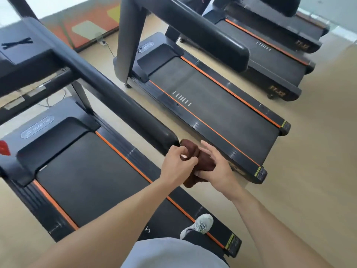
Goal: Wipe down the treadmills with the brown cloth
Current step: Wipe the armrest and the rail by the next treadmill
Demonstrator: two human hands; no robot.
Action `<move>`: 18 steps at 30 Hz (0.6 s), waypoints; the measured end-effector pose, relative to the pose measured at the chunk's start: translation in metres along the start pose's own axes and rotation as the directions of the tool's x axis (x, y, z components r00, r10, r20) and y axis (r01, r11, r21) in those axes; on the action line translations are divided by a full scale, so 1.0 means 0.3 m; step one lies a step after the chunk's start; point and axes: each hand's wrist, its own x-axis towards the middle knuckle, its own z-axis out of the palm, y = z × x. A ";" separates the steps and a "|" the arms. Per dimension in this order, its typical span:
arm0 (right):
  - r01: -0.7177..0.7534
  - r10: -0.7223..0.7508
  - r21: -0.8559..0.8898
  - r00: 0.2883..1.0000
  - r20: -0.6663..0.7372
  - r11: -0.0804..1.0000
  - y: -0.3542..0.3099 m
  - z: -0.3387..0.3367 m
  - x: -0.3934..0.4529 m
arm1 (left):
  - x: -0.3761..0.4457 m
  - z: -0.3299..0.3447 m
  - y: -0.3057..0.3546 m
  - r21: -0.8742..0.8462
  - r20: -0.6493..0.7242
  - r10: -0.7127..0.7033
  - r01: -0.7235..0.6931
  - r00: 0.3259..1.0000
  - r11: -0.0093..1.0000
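A bunched dark-brown cloth [199, 161] was held between both hands just past the rounded end of the nearest black treadmill's padded handrail [123, 105]. The left hand [176, 163] pinched its upper fold with curled fingers [185, 151]; the right hand [216, 169] gripped it from the side, its fingers partly extended. A white sneaker [201, 224] stood on the orange-striped side rail.

A pale tan floor [318, 151] carries black treadmills [212, 105] with orange stripes side by side; a red and yellow mat [87, 26] lies at its far left edge.
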 end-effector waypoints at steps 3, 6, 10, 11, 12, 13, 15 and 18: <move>-0.116 0.107 0.086 0.989 0.106 0.990 0.044 -0.172 -0.001 | 0.023 0.114 0.078 -0.072 0.052 0.007 -0.003 0.999 0.997; -0.091 0.087 0.023 0.987 0.132 0.996 0.074 -0.301 0.029 | 0.046 0.204 0.146 -0.094 0.133 -0.009 0.021 0.991 0.995; -0.131 0.139 -0.063 0.978 0.156 0.989 0.099 -0.454 0.083 | 0.080 0.307 0.210 -0.151 0.170 -0.032 0.058 0.985 0.987; -0.146 0.154 -0.055 0.972 0.177 0.988 0.097 -0.484 0.101 | 0.092 0.320 0.217 -0.168 0.172 -0.045 0.074 0.984 0.983; -0.147 0.152 -0.037 0.968 0.201 0.988 0.090 -0.509 0.120 | 0.107 0.330 0.221 -0.179 0.168 -0.058 0.089 0.984 0.980; -0.144 0.145 -0.022 0.965 0.217 0.989 0.082 -0.530 0.140 | 0.121 0.336 0.222 -0.190 0.160 -0.061 0.091 0.985 0.978; -0.117 0.115 -0.002 0.972 0.203 0.993 0.066 -0.558 0.184 | 0.154 0.337 0.220 -0.220 0.118 -0.077 0.101 0.990 0.970; -0.041 0.037 0.044 0.996 0.087 0.998 0.056 -0.576 0.268 | 0.216 0.324 0.218 -0.295 0.101 -0.163 0.185 0.982 0.937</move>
